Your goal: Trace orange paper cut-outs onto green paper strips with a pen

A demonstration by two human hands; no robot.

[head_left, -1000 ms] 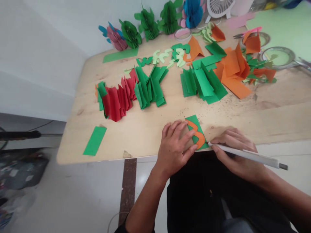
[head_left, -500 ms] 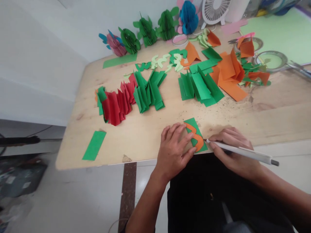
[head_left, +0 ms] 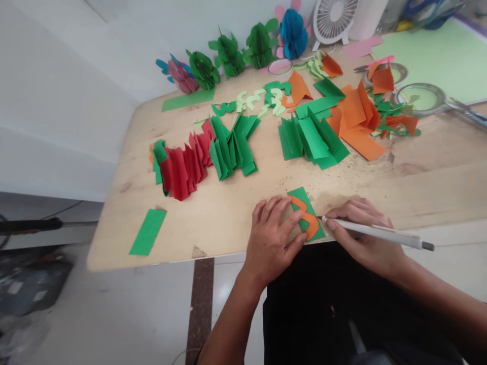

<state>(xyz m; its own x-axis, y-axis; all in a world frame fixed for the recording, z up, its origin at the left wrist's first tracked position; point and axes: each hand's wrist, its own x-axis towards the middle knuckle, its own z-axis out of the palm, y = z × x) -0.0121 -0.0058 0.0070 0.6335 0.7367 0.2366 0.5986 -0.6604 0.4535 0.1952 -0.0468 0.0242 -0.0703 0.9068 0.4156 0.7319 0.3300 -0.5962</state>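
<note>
Near the table's front edge lies a green paper rectangle, with an orange curved paper cutout on top of it. My left hand rests flat with fingers spread, its fingertips pressing the left side of the cutout and the green paper. The hand covers part of both. In my right hand is a white pen, held in a writing grip. Its tip is at the right edge of the orange cutout, over the green paper.
Folded red paper and folded green papers stand at mid-table, with orange papers to the right. A single green rectangle lies front left. Paper figures and a small fan line the wall. Tape rolls sit at right.
The view has shifted slightly. The pen tip has moved a little along the cutout's right edge; my left hand stays in place on the papers.
</note>
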